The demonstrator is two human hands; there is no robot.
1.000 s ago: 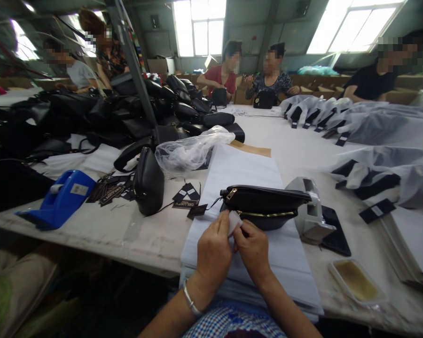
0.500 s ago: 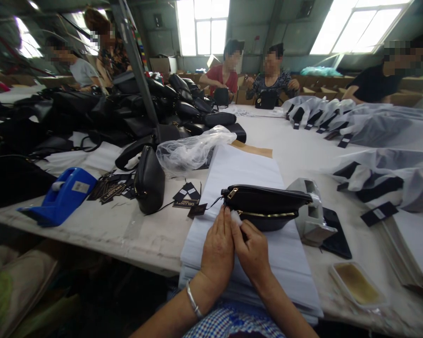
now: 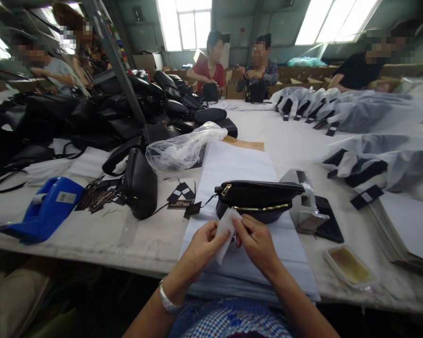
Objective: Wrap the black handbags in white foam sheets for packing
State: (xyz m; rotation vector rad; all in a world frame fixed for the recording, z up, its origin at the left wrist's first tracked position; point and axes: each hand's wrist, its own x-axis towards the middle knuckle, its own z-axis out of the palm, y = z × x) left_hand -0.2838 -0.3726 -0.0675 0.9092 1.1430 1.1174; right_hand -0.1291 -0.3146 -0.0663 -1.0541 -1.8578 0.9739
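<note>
Between my two hands is a small white piece of thin wrapping sheet [image 3: 226,237]. My left hand [image 3: 204,244] pinches it with thumb and fingers from the left. From the right, my right hand [image 3: 256,241] grips its upper edge. Just beyond them a black handbag [image 3: 259,195] with gold zips lies on a stack of white sheets [image 3: 239,162]. A dark hang tag [image 3: 192,210] on a cord extends from the bag's left end. Left of it stands another black bag [image 3: 140,183], upright, near loose black tags [image 3: 181,196].
A blue tape dispenser [image 3: 45,209] stands on the left and a grey tape dispenser [image 3: 303,202] right of the bag. Beside that lie a dark phone-like slab [image 3: 328,219] and a shallow dish [image 3: 350,266]. Black bags [image 3: 56,112] pile up at back left; plastic-wrapped bags [image 3: 366,117] lie right. Several co-workers sit beyond.
My hands have drawn apart from being pressed together, and the white sheet now shows opened out between them. The view has shifted slightly to the right.
</note>
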